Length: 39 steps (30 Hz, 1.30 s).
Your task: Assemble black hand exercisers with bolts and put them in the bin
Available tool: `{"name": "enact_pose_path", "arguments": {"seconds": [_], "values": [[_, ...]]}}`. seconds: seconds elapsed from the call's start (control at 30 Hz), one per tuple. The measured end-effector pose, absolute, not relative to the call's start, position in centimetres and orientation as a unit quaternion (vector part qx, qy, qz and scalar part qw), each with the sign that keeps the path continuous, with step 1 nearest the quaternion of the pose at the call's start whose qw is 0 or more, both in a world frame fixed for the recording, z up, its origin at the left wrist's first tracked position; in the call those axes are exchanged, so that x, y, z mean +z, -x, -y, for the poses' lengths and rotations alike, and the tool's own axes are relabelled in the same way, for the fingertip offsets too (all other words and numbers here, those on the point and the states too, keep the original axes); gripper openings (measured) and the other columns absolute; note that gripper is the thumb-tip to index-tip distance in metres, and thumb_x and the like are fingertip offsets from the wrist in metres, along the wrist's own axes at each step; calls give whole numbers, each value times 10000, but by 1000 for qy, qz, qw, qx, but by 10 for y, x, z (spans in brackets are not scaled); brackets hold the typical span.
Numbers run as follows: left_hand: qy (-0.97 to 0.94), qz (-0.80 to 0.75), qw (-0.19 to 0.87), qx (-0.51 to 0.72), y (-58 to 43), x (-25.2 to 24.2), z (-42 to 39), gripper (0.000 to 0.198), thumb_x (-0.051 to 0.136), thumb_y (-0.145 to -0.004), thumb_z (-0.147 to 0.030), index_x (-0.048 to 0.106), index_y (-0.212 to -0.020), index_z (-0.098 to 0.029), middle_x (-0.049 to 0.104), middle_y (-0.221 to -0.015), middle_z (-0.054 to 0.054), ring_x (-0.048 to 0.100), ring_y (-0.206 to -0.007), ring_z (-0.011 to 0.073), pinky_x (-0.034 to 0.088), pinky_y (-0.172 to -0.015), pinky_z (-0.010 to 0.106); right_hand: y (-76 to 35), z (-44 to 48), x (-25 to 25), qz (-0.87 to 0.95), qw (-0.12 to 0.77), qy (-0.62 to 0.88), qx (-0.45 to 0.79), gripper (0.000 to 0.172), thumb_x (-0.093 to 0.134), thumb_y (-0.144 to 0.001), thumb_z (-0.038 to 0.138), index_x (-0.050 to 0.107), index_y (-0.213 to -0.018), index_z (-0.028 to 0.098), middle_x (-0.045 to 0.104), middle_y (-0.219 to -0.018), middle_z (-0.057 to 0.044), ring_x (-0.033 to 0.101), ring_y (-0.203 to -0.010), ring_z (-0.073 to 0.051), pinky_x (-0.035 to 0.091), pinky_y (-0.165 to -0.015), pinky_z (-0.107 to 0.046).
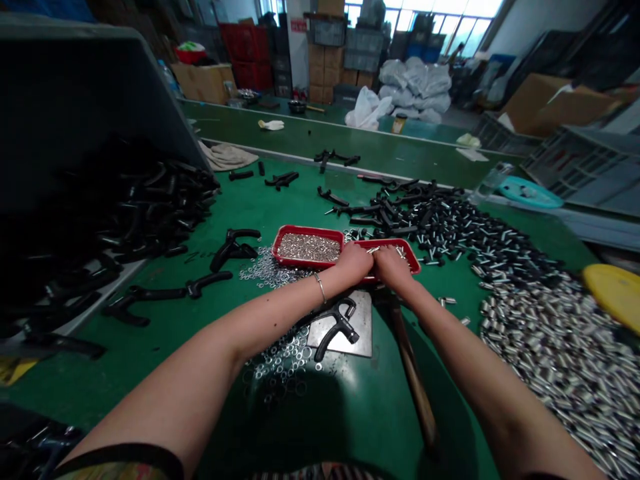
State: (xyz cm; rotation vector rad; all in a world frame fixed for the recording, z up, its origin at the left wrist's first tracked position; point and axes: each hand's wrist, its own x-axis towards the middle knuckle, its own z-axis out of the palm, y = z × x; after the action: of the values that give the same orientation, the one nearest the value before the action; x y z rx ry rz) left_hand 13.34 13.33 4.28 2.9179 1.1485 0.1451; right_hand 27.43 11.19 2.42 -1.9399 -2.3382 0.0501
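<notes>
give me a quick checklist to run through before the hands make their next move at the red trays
1. Both hands at the trays: ok. Left hand and right hand meet over the right red tray.
2. Small part pinched between the fingers: cannot tell, too small.
3. Left red tray stocked with small metal pieces: ok.
4. Black handle lying on the metal plate: ok.
5. Wooden stick beside the plate, untouched: ok.
6. Loose washers spilled on the green table: not ok.

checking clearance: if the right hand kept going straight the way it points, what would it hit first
Probably the small metal parts in the red tray that the right hand already rests over; beyond it lies the heap of black pieces, though depth is unclear.
</notes>
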Motion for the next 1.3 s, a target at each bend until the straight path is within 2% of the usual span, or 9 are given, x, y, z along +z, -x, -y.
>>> {"name": "enact_pose_path", "arguments": {"seconds": [0.23, 0.4, 0.53, 0.6, 0.73, 0.83, 1.1, 1.2, 1.3], "values": [[-928, -368, -1, 59, -133, 40, -132, 163, 554, -865, -79, 716, -849, -74, 730, -881, 188, 670, -861, 292, 425, -823, 424, -274, -112, 20, 750, 126, 647, 52, 143, 520, -886, 209, 644, -943, 167, 684, -1005, -145, 574, -970, -279, 422, -807, -343], [-911, -394, -20, 119, -128, 44, -123, 219, 432, -933, -75, 639, -993, -33, 684, -1017, 223, 627, -999, 287, 419, -871, 420, -280, -102, 24, 692, 232, 682, 48, 282, 385, -938, 232, 554, -1125, 104, 668, -1034, -164, 604, -913, -242, 449, -783, -335], [-855, -434, 100, 265, -96, 48, -108, 150, 444, -967, -181, 553, -1036, -104, 667, -928, 123, 635, -860, 211, 455, -761, 322, -293, -68, 34, 644, 379, 648, 148, 299, 467, -921, 344, 614, -1094, 150, 684, -1059, -115, 630, -928, -222, 471, -839, -347], [-812, -447, 176, 331, -70, 43, -99, 92, 497, -942, -220, 528, -992, -149, 652, -879, 73, 623, -781, 174, 455, -707, 284, -294, -43, 34, 637, 406, 608, 246, 262, 556, -877, 377, 678, -1005, 184, 701, -1023, -78, 635, -929, -221, 470, -863, -361], [-724, -483, 332, 363, -21, 22, -79, 61, 525, -897, -227, 510, -920, -173, 626, -754, 6, 624, -650, 133, 455, -638, 241, -278, -2, 19, 601, 380, 570, 413, 235, 606, -842, 378, 678, -974, 197, 699, -947, -40, 642, -815, -188, 501, -772, -334], [-711, -484, 398, 319, -4, 9, -69, 70, 523, -886, -238, 533, -899, -170, 627, -716, -12, 624, -586, 125, 462, -615, 235, -260, 6, 8, 567, 384, 577, 446, 227, 598, -848, 409, 622, -886, 186, 664, -802, -10, 609, -680, -159, 488, -662, -290], [-889, -423, 164, 62, -19, 19, -65, 158, 483, -850, -102, 626, -890, -154, 692, -938, 120, 657, -911, 258, 485, -805, 350, -245, -10, 6, 683, 269, 607, 304, 188, 516, -916, 324, 631, -838, 197, 693, -829, -32, 624, -762, -183, 443, -710, -284], [-891, -425, 155, 35, -20, 25, -61, 189, 482, -837, -81, 624, -944, -144, 697, -968, 139, 662, -920, 277, 486, -817, 370, -241, -10, 10, 720, 210, 618, 236, 176, 514, -937, 303, 617, -844, 195, 692, -849, -50, 619, -784, -196, 438, -702, -284], [-859, -465, 201, 72, -12, 27, -59, 188, 479, -841, -87, 621, -943, -157, 701, -973, 127, 663, -920, 271, 487, -814, 372, -232, -9, 15, 786, 114, 600, 90, 156, 509, -951, 249, 612, -857, 178, 683, -877, -97, 595, -862, -240, 434, -748, -319]]}}
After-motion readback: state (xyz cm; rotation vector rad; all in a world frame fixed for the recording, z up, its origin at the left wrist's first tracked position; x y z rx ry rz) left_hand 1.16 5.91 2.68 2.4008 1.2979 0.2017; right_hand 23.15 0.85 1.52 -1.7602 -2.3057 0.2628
